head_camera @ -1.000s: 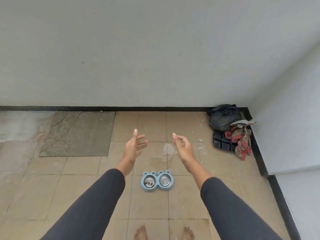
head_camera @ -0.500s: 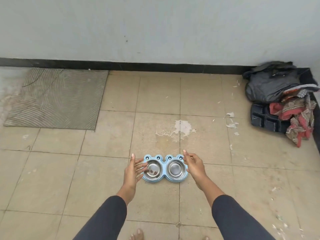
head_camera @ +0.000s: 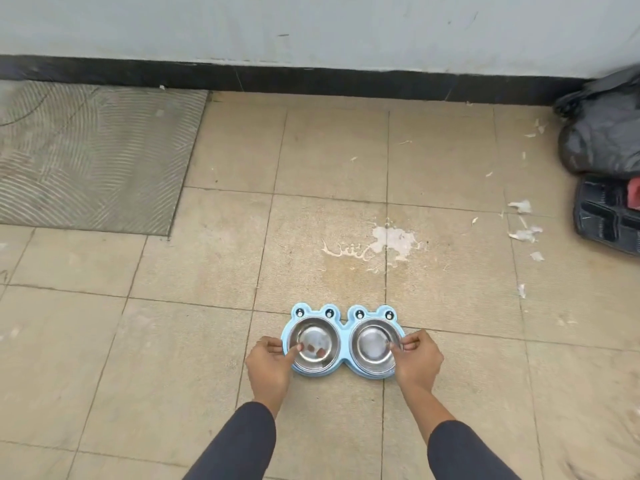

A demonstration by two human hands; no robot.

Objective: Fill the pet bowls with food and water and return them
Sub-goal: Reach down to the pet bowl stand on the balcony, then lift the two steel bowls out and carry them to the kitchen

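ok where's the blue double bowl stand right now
In the head view the blue double bowl stand sits on the tiled floor low in the centre, gripped at its ends by the left hand and right hand, just nearer than the white stain.

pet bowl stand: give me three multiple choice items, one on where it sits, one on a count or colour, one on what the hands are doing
1. Where is the blue stand?
A. on the tiled floor
B. on the grey mat
C. against the wall

2. How many steel bowls does it hold?
A. one
B. two
C. three

3. What are the hands doing?
A. hovering above
B. gripping its two ends
C. pouring water

Answers:
1 A, tiles lie under it, and the grey mat is apart.
2 B, left bowl and right bowl.
3 B, left hand and right hand curl fingers over the rims.
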